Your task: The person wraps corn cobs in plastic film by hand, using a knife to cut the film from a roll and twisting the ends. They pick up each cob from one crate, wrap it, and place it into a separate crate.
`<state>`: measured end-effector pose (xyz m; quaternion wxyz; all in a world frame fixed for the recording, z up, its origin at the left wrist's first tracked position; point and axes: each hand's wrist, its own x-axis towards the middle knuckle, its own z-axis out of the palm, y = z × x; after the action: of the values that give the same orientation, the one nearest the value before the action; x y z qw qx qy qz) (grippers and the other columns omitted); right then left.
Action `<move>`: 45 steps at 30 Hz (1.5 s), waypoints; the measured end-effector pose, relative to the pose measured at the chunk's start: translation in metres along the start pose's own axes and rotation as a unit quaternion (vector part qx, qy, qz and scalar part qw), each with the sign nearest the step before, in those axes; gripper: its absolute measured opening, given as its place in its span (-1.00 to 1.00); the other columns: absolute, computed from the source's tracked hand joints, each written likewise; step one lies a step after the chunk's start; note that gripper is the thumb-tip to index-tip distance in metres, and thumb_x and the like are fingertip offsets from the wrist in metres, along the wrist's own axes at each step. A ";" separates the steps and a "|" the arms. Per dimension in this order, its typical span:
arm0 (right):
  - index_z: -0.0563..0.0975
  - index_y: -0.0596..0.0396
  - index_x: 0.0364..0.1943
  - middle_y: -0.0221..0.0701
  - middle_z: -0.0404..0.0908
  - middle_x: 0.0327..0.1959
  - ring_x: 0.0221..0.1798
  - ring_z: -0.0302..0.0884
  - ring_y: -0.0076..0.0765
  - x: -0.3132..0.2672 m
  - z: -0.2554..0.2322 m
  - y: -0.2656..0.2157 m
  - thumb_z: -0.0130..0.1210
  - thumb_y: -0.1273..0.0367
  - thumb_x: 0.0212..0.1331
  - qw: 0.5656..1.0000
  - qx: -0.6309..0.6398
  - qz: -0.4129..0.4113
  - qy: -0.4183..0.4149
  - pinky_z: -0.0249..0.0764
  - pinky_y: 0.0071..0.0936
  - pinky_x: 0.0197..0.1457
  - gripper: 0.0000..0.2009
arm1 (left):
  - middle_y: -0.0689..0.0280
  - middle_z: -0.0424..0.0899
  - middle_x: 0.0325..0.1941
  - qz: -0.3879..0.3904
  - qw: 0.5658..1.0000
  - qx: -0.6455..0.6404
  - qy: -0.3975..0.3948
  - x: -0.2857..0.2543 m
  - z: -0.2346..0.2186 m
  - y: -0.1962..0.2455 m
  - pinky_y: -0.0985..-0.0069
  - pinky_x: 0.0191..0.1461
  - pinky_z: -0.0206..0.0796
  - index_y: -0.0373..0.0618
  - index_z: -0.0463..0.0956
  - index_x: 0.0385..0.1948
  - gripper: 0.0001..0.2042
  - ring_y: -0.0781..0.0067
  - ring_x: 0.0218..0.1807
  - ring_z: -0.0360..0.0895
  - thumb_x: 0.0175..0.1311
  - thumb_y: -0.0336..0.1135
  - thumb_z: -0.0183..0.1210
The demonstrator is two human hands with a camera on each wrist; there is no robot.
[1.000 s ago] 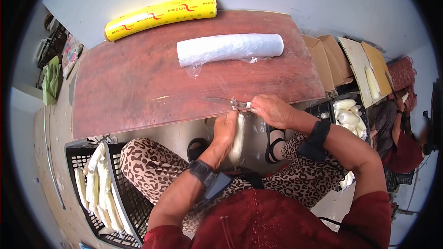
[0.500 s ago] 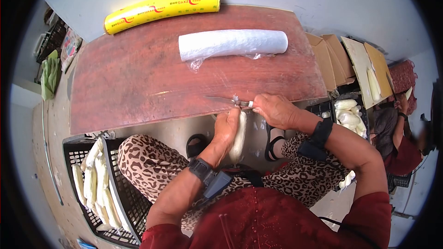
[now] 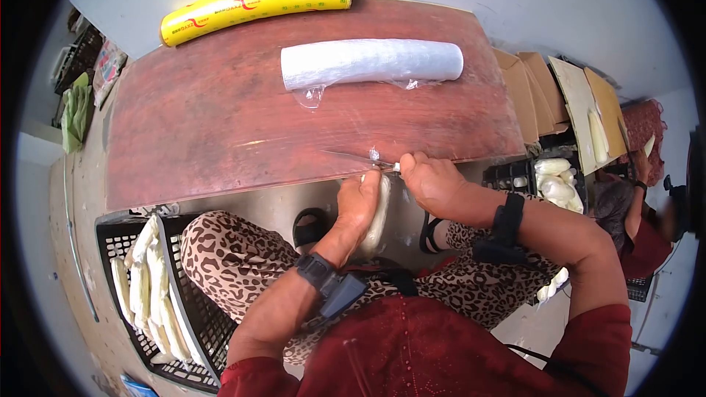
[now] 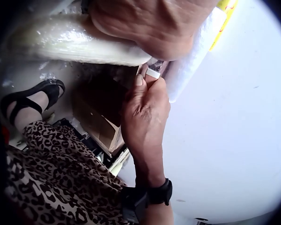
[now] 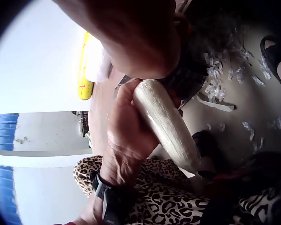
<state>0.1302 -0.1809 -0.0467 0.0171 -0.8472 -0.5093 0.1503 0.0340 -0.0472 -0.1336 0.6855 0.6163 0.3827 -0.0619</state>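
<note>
My left hand (image 3: 357,206) holds a long pale vegetable wrapped in clear film (image 5: 166,122), just below the near edge of the red-brown table (image 3: 206,117). Its lower end points back toward my lap. In my right hand (image 3: 437,187) I grip the handle of a knife (image 3: 397,167) with a white collar. The thin blade points left over the table's edge, close by the vegetable's upper end and my left fingertips. In the left wrist view, the back of my left hand (image 4: 150,26) covers most of the blade.
A white film roll (image 3: 371,61) and a yellow printed roll (image 3: 257,4) lie on the table. A black crate (image 3: 209,331) with several pale vegetables stands at left. More wrapped ones (image 3: 555,180) fill a crate at right, near cardboard (image 3: 522,92) and another person (image 3: 629,235). Film scraps (image 5: 218,89) litter the floor.
The head view has tilted slightly, so the table and rolls sit higher. Both hands keep their hold on the vegetable and the knife, with the right hand turned slightly.
</note>
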 end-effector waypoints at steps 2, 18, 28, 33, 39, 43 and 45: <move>0.33 0.19 -0.29 -0.07 0.51 -0.36 -0.34 0.56 0.11 -0.002 0.002 0.000 -0.01 0.52 0.08 1.000 -0.019 0.002 0.000 0.49 -0.10 -0.31 -0.87 | -0.18 0.63 -0.12 0.002 1.000 0.001 0.008 0.002 0.001 -0.005 0.26 0.15 0.28 -0.42 0.57 -0.16 -0.46 -0.08 0.02 0.56 0.22 0.03 0.01; 0.32 0.17 -0.29 -0.06 0.50 -0.30 -0.28 0.55 0.14 -0.050 0.004 0.036 -0.03 0.50 0.08 0.999 0.005 0.026 0.027 0.47 -0.04 -0.22 -0.88 | -0.03 0.62 -0.25 0.045 0.997 0.060 0.020 0.002 -0.008 0.001 0.35 -0.09 0.34 -0.47 0.56 -0.23 -0.50 0.19 -0.20 0.54 0.22 -0.03 0.04; 0.34 0.14 -0.26 -0.08 0.48 -0.31 -0.18 0.46 0.18 -0.052 -0.001 0.054 -0.04 0.39 0.25 0.994 0.092 0.053 0.039 0.35 -0.02 -0.14 -0.88 | -0.02 0.66 -0.29 -0.005 0.982 0.009 -0.191 -0.039 -0.004 0.001 0.35 -0.16 0.41 -0.43 0.53 -0.16 -0.52 0.17 -0.30 0.61 0.19 -0.05 0.05; 0.37 0.06 -0.32 -0.24 0.44 -0.30 -0.18 0.46 -0.01 -0.056 -0.004 0.063 -0.01 0.43 0.19 0.998 -0.008 -0.053 -0.022 0.29 -0.17 -0.12 -0.95 | 0.24 0.58 -0.42 0.004 0.941 -0.131 -0.314 -0.060 -0.024 0.045 0.50 -0.48 0.42 -0.18 0.45 -0.30 -0.79 0.44 -0.49 0.55 0.31 -0.21 0.02; 0.43 0.03 -0.19 -0.31 0.39 -0.23 -0.10 0.36 -0.15 -0.036 -0.011 0.063 -0.05 0.46 0.18 0.995 0.001 -0.035 0.095 0.20 -0.26 -0.11 -0.87 | 0.10 0.60 -0.40 0.147 0.922 -0.271 -0.233 -0.064 -0.061 0.101 0.33 -0.23 0.44 -0.20 0.46 -0.28 -0.71 0.25 -0.36 0.57 0.33 -0.15 -0.10; 0.44 0.01 -0.18 -0.31 0.39 -0.23 -0.11 0.37 -0.13 -0.017 -0.010 0.077 -0.05 0.49 0.15 0.992 0.004 0.001 0.124 0.19 -0.23 -0.09 -0.84 | 0.10 0.63 -0.38 0.128 0.929 -0.321 -0.135 -0.060 -0.072 0.111 0.32 -0.18 0.44 -0.22 0.50 -0.29 -0.67 0.21 -0.34 0.58 0.32 -0.12 -0.10; 0.44 0.02 -0.25 -0.28 0.39 -0.24 -0.12 0.38 -0.10 -0.008 -0.009 0.081 -0.08 0.52 0.13 0.990 -0.009 0.026 0.142 0.19 -0.21 -0.06 -0.86 | 0.10 0.63 -0.38 0.125 0.929 -0.322 -0.135 -0.057 -0.071 0.107 0.32 -0.18 0.44 -0.23 0.50 -0.29 -0.67 0.20 -0.34 0.58 0.32 -0.13 -0.10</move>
<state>0.1985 -0.2253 -0.0512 0.0775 -0.8729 -0.4810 0.0244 0.0219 0.0194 -0.0108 0.8944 0.3911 0.2058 0.0680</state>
